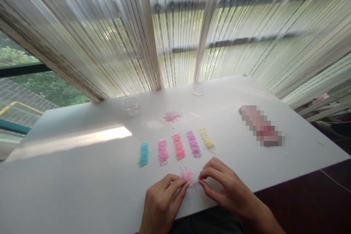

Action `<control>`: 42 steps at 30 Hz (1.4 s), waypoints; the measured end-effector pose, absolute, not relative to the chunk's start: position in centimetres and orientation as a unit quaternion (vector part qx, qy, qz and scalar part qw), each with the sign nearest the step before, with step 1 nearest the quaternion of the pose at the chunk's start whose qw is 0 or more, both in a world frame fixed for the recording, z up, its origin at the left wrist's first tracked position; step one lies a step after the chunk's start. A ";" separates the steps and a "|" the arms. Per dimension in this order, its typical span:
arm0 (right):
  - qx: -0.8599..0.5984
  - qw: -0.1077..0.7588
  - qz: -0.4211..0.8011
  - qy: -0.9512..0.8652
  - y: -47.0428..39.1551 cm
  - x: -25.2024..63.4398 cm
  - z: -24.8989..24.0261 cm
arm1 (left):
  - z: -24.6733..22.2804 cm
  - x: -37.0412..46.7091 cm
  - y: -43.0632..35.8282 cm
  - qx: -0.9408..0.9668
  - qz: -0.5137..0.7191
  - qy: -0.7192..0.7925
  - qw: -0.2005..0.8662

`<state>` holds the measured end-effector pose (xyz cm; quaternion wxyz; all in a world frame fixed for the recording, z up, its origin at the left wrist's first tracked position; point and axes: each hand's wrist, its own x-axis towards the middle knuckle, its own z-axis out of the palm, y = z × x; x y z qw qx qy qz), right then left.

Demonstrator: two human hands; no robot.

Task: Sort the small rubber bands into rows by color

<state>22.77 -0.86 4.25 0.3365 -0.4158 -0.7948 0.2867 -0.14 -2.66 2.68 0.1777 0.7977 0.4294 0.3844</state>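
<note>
A loose pile of small pink, purple and blue elastic bands (187,174) lies near the front edge of the white table. My left hand (164,199) pinches into its left side, thumb and forefinger pressed together on the bands. From the right, my right hand (227,186) closes thumb and forefinger at the pile's edge, where a thin band seems to be between the tips. Just beyond are sorted columns of bands: blue (144,154), pink-purple (163,151), coral pink (178,147), purple (194,143) and yellow (207,139).
A second mixed heap of bands (172,116) lies farther back. A clear round container (132,106) stands back left, and a clear round lid (197,91) lies near the far edge. A pixelated pinkish object (260,126) rests at right. Striped curtains (175,62) hang behind the table.
</note>
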 end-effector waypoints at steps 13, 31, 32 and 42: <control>-0.569 0.347 0.131 -0.734 2.9 27.9 1.6 | 1.5 -1.2 -2.9 0.791 0.370 0.468 0.135; -0.556 0.361 0.095 -0.743 3.9 26.5 2.6 | 1.8 -1.6 -3.3 0.787 0.376 0.472 0.129; -0.554 0.364 0.096 -0.743 3.9 26.6 2.6 | 1.8 -1.5 -3.2 0.787 0.379 0.471 0.129; -0.558 0.353 0.146 -0.736 3.3 27.5 2.5 | 1.9 -1.5 -3.0 0.788 0.386 0.463 0.126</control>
